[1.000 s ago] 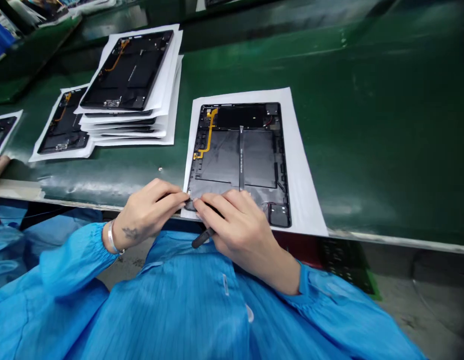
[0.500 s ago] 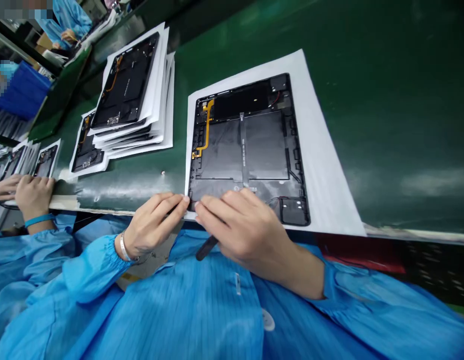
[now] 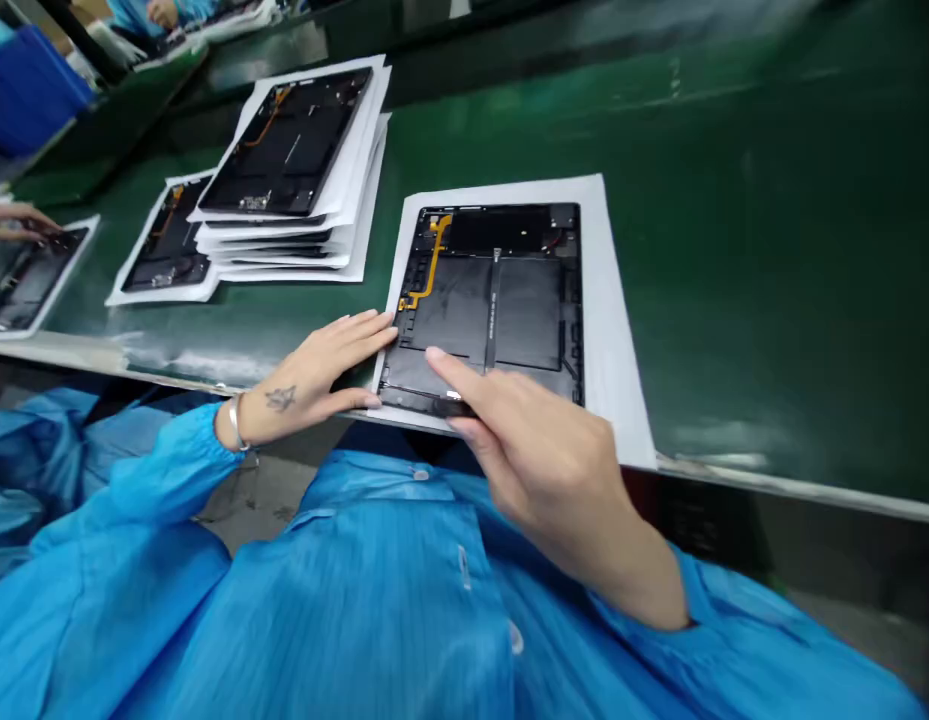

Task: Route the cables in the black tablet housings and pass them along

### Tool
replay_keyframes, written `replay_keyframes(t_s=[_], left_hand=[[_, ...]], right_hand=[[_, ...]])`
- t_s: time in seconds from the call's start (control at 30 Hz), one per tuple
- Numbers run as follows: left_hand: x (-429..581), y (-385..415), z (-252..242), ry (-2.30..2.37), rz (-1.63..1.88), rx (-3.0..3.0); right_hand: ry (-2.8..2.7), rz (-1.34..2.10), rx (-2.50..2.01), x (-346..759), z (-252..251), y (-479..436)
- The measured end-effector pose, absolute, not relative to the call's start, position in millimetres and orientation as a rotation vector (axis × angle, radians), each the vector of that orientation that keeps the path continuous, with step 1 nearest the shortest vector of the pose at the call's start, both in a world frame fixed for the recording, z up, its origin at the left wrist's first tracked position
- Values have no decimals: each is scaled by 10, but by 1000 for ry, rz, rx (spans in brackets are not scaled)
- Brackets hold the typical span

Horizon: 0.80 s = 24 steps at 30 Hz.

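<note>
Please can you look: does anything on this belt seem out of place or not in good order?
The pile of tablet housings at the left looks untidy: its white paper sheets and housings stick out unevenly, not squared. The single housing on the green belt shows no clear damage.

A green conveyor belt (image 3: 771, 300), a stack of dark tablet casings on white paper (image 3: 288, 170), a lone casing on paper just beside it (image 3: 166, 245), a co-worker's hand (image 3: 18, 222) over another casing (image 3: 29, 285), a blue crate (image 3: 29, 90) beyond.
</note>
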<state>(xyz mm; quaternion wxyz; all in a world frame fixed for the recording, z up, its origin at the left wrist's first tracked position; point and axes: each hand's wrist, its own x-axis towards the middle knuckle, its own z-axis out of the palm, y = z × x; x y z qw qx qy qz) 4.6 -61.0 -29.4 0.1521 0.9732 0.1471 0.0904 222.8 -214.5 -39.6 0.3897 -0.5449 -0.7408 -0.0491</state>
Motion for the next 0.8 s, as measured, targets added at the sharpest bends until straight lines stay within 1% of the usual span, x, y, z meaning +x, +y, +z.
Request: replay_keyframes(t_s=[0.1, 0.23, 0.47, 0.8], left_hand=[[67, -546, -338, 386, 209, 2754], [77, -583, -415, 384, 275, 2737], [67, -677, -501, 393, 370, 2764], [99, -681, -539, 385, 393, 2791]], right_hand=[[-1894, -115, -1395, 2170, -414, -2121], [-1984, -33, -1409, 2135, -438, -2027], [-2102, -143, -1458, 2083, -485, -1954], [-2247, -144, -1473, 2099, -426, -1959]])
